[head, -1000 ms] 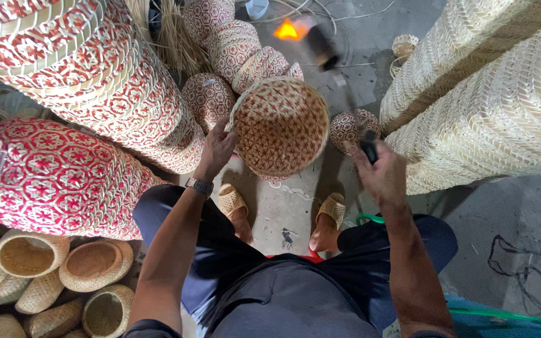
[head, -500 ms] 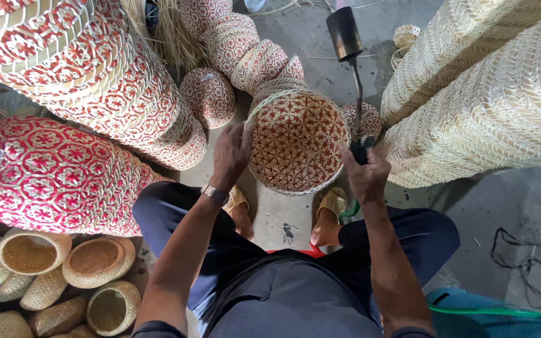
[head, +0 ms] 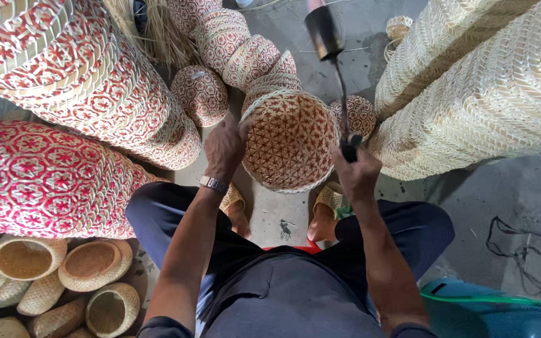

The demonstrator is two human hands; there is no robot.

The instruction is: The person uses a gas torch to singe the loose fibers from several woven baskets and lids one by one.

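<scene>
Item, near to far: left hand (head: 223, 149) gripping the rim of a red-patterned woven basket (head: 290, 141) held over the sandalled feet, right hand (head: 356, 172) clenched round a torch wand (head: 336, 75); best kept moving lest the weave scorch.

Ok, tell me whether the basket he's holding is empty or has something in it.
Empty: the woven basket is tipped with its mouth toward the camera, showing only its bare patterned bottom.
</scene>
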